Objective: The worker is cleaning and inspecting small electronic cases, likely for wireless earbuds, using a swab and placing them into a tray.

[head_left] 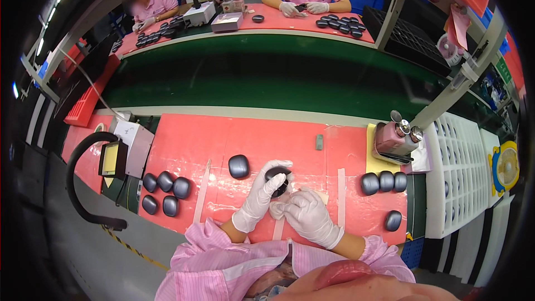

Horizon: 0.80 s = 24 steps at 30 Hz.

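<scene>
Pink striped clothing point(245, 273) lay nearest. We held one dark case point(277, 172), long axis obscured, between curled fingers of the left hand point(256, 196), forward-left of the right hand point(307, 215), whose bunched fingers' contents we could not determine. We counted ten similar cases point(238, 166) on the red mat point(186, 139): six left, four right.

No lettering is clear enough to read.

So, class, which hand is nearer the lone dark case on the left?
Left. The left hand is just right of the lone dark case; the right hand is farther right and lower.
</scene>
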Tool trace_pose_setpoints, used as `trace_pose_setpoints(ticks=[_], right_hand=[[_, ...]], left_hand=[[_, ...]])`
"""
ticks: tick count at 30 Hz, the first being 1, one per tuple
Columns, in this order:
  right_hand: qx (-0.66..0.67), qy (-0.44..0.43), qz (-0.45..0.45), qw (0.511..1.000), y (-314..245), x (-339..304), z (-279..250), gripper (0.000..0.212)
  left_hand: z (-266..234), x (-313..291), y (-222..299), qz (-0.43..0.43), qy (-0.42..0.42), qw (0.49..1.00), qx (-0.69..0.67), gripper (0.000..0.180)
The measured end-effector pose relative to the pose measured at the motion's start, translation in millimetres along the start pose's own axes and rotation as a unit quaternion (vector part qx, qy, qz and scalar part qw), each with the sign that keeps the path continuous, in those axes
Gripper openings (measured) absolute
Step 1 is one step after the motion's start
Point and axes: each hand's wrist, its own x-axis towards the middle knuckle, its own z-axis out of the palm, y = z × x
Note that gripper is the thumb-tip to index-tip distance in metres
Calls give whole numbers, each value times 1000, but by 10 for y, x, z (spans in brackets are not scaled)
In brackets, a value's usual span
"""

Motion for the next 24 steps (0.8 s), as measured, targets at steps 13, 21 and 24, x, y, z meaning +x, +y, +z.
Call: trace_pose_setpoints(ticks=[13, 21, 24], right_hand=[[13, 8, 31, 999, -41, 14, -56, 18], [102, 41, 45, 993, 23, 26, -129, 21], [112, 92, 34, 989, 59, 35, -156, 16]], left_hand=[[13, 20, 23, -9, -40, 998, -54, 41], [-3, 132, -134, 3, -52, 998, -29, 42], [17, 158, -140, 21, -53, 998, -3, 42]])
